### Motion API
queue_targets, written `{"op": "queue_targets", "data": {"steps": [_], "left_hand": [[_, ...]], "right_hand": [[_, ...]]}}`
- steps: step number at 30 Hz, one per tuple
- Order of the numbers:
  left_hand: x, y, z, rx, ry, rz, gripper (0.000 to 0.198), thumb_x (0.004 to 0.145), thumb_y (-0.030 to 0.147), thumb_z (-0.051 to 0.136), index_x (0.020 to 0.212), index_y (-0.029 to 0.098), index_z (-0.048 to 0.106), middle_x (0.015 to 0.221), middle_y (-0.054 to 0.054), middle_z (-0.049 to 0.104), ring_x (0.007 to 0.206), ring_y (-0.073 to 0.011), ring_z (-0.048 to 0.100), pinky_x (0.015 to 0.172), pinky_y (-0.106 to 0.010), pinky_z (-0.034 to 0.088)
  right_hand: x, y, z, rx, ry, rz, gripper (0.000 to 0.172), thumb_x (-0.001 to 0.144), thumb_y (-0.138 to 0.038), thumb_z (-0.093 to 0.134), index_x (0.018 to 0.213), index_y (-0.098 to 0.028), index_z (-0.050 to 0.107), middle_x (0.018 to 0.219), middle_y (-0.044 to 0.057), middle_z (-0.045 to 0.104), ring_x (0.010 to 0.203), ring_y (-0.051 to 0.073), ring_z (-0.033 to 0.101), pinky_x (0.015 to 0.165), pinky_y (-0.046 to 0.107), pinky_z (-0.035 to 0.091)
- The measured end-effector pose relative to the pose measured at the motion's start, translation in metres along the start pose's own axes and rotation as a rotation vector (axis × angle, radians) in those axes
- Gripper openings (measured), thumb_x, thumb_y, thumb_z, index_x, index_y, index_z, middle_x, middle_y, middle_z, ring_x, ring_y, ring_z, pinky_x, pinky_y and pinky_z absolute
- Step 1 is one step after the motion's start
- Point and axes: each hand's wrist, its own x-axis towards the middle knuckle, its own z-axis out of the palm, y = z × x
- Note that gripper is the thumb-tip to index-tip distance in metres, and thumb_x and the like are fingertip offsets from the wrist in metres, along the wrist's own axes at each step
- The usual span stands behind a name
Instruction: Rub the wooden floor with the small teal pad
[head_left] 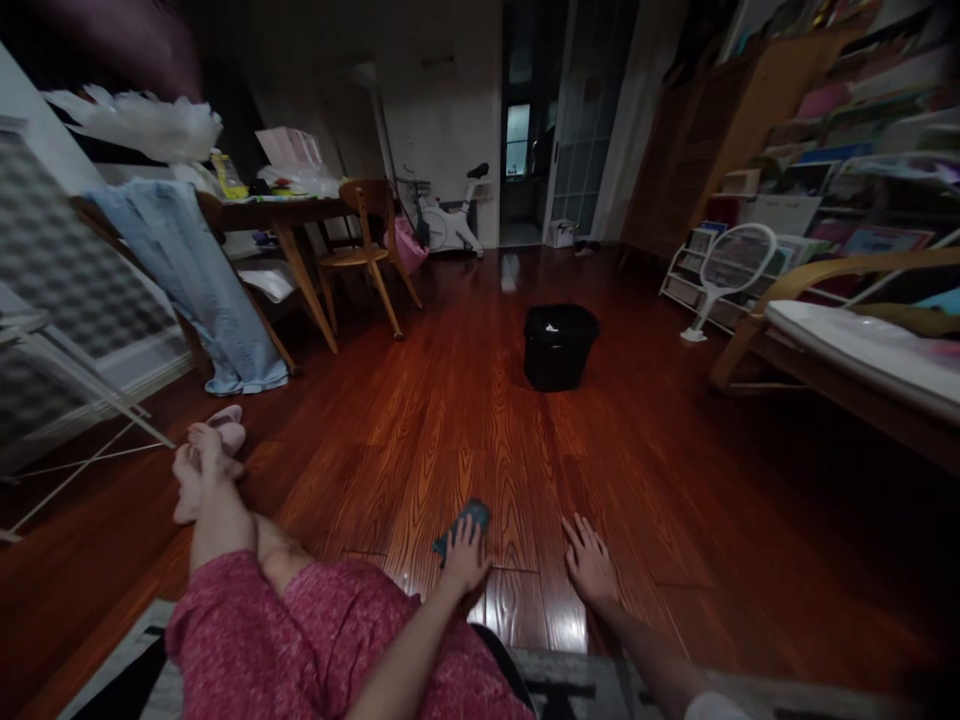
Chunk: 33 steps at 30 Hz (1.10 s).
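Floor (435, 420): reddish-brown wood planks, glossy, extending across the room. A wooden cabinet (690, 150) stands at the far right.

A wooden table (281, 212) is at the left, with light-blue jeans (199, 280) hanging down beside it. At the right, a wooden-armed seat (847, 268) carries a white cushion (877, 345). A white exercise bike (450, 225) is positioned against the far wall; a wooden chair (360, 257) stands at the table, nearer the camera.

The person is seated low, wearing red patterned shorts (345, 620), with the bare legs (225, 510) extended to the left. A black bin (559, 355) stands upright on the floor ahead of both hands, well apart from them. A white racket (739, 255) stands near the seat. Pink slippers (229, 430) lie beside the feet.

Left hand (466, 555): palm down over the near part of the cloth, fingers extended and slightly spread, not pinching. Right hand (591, 560): palm down, fingers spread, holding nothing, just at the floor; whether the palm bears on the planks cannot be determined.

Cloth (474, 513): dark grey-blue, crumpled, on the floor under the left fingers, to the left of the right hand and apart from it.
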Motion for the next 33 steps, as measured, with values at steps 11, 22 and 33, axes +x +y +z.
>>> {"op": "queue_targets", "data": {"steps": [11, 22, 33], "left_hand": [[-0.007, 0.018, -0.021, -0.135, -0.180, 0.247, 0.083, 0.088, 0.048, 0.051, 0.159, 0.018, 0.022, 0.168, -0.010, 0.000, 0.155, -0.0271, -0.003, 0.124, -0.050, 0.015], [-0.064, -0.057, -0.054, -0.180, -0.172, -0.083, 0.081, 0.089, 0.050, 0.043, 0.158, 0.012, 0.026, 0.168, -0.013, -0.005, 0.154, -0.0284, -0.011, 0.125, -0.048, 0.007], [-0.059, -0.056, -0.058, -0.220, -0.194, -0.072, 0.076, 0.090, 0.048, 0.044, 0.155, 0.011, 0.032, 0.168, -0.016, -0.001, 0.154, -0.0287, -0.008, 0.124, -0.049, 0.009]], "right_hand": [[0.005, -0.003, -0.014, 0.047, -0.026, 0.024, 0.058, 0.093, -0.020, 0.031, 0.149, -0.023, 0.047, 0.156, 0.010, 0.046, 0.146, 0.024, 0.037, 0.118, 0.048, 0.031], [-0.006, -0.188, 0.013, 0.166, -0.103, -0.115, 0.060, 0.095, -0.023, 0.031, 0.154, -0.018, 0.039, 0.164, 0.007, 0.031, 0.153, 0.022, 0.021, 0.124, 0.048, 0.020], [-0.007, -0.143, 0.002, 0.216, -0.275, -0.302, 0.060, 0.097, -0.040, 0.036, 0.156, -0.029, 0.034, 0.164, 0.003, 0.031, 0.152, 0.024, 0.024, 0.123, 0.047, 0.023]]}}
